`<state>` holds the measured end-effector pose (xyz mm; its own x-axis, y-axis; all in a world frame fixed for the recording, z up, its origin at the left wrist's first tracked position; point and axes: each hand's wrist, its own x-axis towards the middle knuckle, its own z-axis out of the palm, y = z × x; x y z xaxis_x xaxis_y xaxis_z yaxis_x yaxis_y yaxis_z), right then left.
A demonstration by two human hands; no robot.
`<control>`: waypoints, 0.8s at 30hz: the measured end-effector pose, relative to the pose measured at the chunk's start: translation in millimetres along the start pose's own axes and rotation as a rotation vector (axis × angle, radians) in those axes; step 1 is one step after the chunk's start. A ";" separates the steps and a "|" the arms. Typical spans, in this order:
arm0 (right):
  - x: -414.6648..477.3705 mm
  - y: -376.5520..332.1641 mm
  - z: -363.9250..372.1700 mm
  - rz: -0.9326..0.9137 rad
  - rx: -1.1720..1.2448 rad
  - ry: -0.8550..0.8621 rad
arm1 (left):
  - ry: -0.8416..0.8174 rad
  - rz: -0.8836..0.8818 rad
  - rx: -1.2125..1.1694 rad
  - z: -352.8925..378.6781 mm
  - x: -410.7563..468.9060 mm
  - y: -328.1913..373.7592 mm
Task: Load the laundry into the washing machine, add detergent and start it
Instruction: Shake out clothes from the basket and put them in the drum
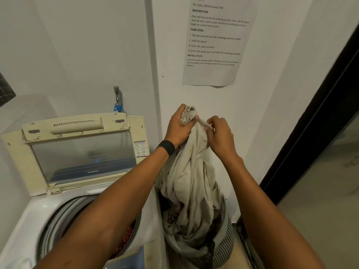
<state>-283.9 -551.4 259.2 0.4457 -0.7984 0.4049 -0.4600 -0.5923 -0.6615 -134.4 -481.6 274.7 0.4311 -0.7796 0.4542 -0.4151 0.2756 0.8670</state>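
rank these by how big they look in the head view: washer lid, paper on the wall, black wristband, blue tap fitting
1. washer lid
2. paper on the wall, cut off by the top edge
3. black wristband
4. blue tap fitting; it sits farther from the camera than the wristband, so this last pair is unsure

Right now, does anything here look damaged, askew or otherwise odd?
Yes, mildly. The washing machine's raised lid is yellowed against the white body, with dark worn patches near its top corners and a chipped-looking lower left corner. The wall notice curls loose at its bottom edge. The pale cloth shows faint stains.
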 end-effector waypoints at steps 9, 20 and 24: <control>73.1 -64.2 -68.0 -0.030 0.452 0.386 | 0.184 0.219 0.057 -14.3 59.9 73.1; 44.5 2.1 -82.2 0.135 -0.193 -0.678 | 0.520 0.059 -0.067 -63.9 56.6 18.1; 37.0 25.3 -79.6 0.236 0.130 -0.428 | 0.407 0.032 -0.069 -66.7 50.7 8.9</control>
<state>-340.2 -604.6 307.7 0.6285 -0.7767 -0.0425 -0.4988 -0.3605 -0.7882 -62.8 -481.2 319.1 0.7067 -0.4876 0.5127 -0.3844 0.3438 0.8568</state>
